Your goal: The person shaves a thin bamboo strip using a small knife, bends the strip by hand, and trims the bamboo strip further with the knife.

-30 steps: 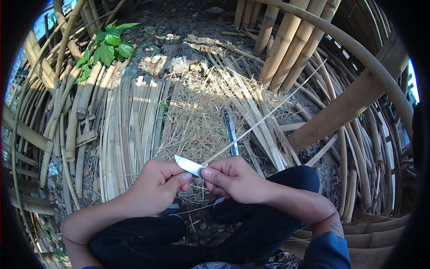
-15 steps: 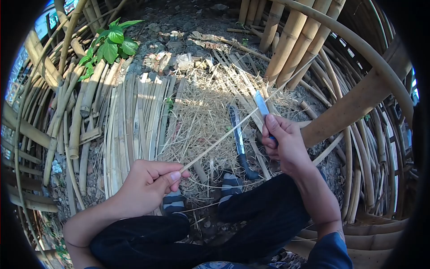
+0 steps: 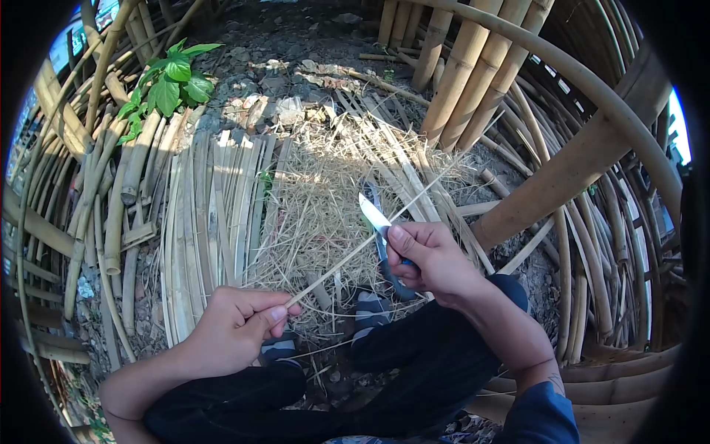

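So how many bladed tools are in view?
2: a small silver-bladed knife in the bare right hand, and a longer dark-handled blade lying on the pale dry shavings, partly hidden behind the knife and hand. Others may lie beneath the shavings.

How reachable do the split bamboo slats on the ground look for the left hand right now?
Probably yes: the slats lie just beyond the left hand with nothing visible between, though it pinches a thin strip.
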